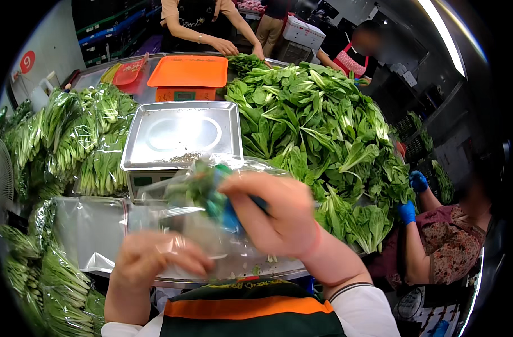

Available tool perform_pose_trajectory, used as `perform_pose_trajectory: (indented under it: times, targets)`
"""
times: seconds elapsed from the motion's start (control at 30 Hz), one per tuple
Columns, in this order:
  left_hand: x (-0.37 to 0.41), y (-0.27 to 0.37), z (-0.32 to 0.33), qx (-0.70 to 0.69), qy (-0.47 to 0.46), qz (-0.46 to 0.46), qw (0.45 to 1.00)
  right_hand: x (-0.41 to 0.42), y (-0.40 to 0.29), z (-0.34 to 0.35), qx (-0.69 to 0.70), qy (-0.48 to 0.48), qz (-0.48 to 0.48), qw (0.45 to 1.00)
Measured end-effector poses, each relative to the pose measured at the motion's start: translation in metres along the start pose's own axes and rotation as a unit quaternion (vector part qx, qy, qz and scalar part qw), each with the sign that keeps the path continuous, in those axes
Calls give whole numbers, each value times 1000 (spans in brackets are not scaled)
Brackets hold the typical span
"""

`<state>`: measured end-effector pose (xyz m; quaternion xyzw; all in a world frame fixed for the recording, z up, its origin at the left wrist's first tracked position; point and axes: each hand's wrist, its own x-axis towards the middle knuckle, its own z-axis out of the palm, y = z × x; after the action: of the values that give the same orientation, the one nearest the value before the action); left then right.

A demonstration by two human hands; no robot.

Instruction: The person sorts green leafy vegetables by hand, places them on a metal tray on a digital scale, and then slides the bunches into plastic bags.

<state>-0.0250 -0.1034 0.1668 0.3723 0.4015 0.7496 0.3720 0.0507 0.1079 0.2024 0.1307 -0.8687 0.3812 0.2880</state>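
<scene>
A clear plastic bag (pixel 206 238) hangs blurred between my two hands, above the front of the metal table. Dark green leaves (pixel 197 185) show through its upper part, beside a blurred blue object (pixel 233 215) that I cannot identify. My right hand (pixel 277 210) pinches the bag near these leaves with thumb and forefinger. Lower down, my left hand (pixel 159 252) is against the bag's near side with bent fingers; blur hides whether it grips the film. Just beyond the bag stands a scale with a steel pan (pixel 182 130), crumbs of dirt on its near edge.
Loose leafy greens (pixel 307 126) are heaped at right. Bagged greens (pixel 79 135) crowd the left, near flat clear bags (pixel 92 227). An orange scale (pixel 189 71) stands behind the steel pan. Co-workers' hands (pixel 224 46) and blue-gloved hands (pixel 408 210) work around the heap.
</scene>
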Motion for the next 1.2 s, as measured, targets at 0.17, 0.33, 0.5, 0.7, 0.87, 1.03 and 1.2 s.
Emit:
perform_pose_trajectory:
  times: [0.17, 0.33, 0.5, 0.7, 0.87, 1.03, 1.2]
  targets:
    - [3, -18, -21, 10, 31, 29, 999, 6, -10, -25, 12, -24, 88, 996]
    - [25, -22, -22, 23, 43, 35, 998, 8, 31, -18, 7, 13, 91, 996]
    - [17, -9, -22, 119, 42, 63, 990, -1, 6, -71, 71, 386, -33, 919]
    - [30, -9, -34, 1, 131, 24, 991, -47, 67, -80, 50, 378, 31, 924]
    - [22, -6, -47, -45, 157, 64, 985, -137, 129, -197, -673, 200, 86, 707]
    - [31, -6, -36, 22, 142, 46, 989, -100, 107, -117, -463, 18, 261, 847]
    - [51, 1, -47, 61, 72, -6, 996, -4, 46, -32, -212, -58, -67, 973]
